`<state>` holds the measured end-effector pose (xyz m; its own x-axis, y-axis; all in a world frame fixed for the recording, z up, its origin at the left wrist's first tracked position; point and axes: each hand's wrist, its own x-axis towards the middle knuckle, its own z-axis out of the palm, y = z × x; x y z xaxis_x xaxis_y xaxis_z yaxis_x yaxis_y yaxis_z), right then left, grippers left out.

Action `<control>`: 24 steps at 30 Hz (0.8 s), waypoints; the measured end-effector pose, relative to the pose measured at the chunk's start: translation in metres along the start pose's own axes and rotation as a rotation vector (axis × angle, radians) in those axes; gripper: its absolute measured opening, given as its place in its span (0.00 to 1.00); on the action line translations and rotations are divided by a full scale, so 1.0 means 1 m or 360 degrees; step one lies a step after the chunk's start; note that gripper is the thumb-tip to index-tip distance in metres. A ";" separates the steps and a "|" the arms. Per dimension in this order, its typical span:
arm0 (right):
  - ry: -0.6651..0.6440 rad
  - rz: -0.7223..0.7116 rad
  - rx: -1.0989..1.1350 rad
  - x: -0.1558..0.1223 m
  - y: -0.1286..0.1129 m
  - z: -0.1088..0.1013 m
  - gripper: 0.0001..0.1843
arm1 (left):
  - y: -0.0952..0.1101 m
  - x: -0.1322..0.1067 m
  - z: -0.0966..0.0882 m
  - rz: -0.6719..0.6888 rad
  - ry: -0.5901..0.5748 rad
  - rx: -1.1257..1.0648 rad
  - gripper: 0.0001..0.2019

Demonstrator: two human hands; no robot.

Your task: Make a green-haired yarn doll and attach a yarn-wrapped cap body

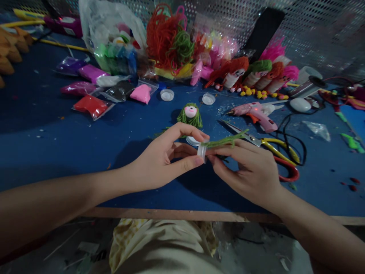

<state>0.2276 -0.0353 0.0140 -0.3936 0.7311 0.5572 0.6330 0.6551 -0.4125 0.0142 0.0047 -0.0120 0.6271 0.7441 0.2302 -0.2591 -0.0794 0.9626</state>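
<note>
My left hand [165,156] grips a small clear plastic cap [202,150] on edge between thumb and fingers. My right hand [248,169] meets the cap from the right, its fingers pinched round a bundle of green yarn [226,142] whose strands stick out above them. Whether the yarn is fixed to the cap, I cannot tell. Just beyond my hands is a doll head [191,111] with a pale face and green yarn hair. Another clear lid [193,140] lies partly hidden behind my left fingers.
Scissors [258,141] and a pink glue gun [256,114] lie to the right. Two clear caps [167,95] sit farther back. Bags of coloured clay [92,106] are at left; yarn [162,38] and finished dolls [235,72] line the back. The wooden table edge [171,214] is nearest me.
</note>
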 end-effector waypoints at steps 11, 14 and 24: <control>-0.0071 0.0001 0.0044 0.001 -0.001 -0.006 0.08 | 0.003 -0.001 0.000 -0.0024 -0.0009 0.0007 0.13; -0.0053 0.0027 0.0016 0.001 0.000 -0.005 0.07 | 0.002 -0.001 0.000 -0.0033 -0.0011 0.0003 0.13; -0.0060 0.0072 0.0033 0.000 -0.001 -0.002 0.07 | 0.002 -0.001 0.000 -0.0062 -0.0029 0.0021 0.14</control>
<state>0.2284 -0.0364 0.0162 -0.3898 0.7666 0.5102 0.6370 0.6246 -0.4518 0.0132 0.0043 -0.0106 0.6497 0.7348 0.1948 -0.2245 -0.0594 0.9727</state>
